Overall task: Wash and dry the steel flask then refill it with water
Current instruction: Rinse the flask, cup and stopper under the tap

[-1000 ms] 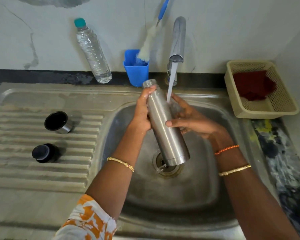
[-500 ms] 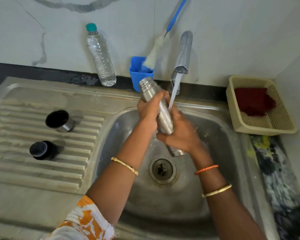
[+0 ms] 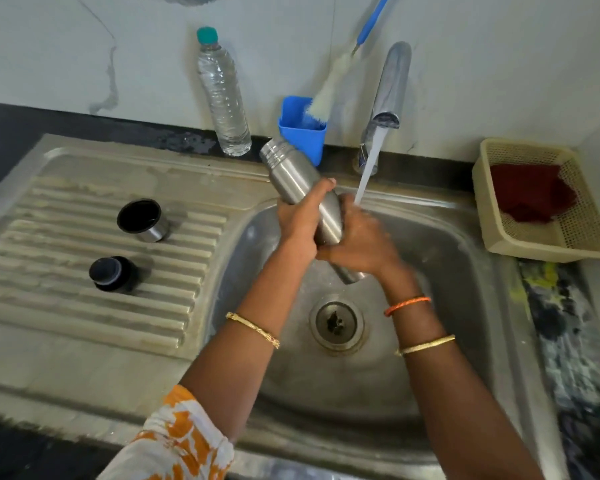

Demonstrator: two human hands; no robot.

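Head view, steel flask (image 3: 293, 176) tilted, gripped between left hand (image 3: 297, 220), right hand (image 3: 359, 242)

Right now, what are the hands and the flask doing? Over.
Left hand grips steel flask upper body. Right hand wraps lower part under tap stream. Nothing in the way.

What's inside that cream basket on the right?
A dark red cloth lies crumpled inside the cream basket, covering much of its mesh floor. Whatever may sit beneath the cloth is hidden.
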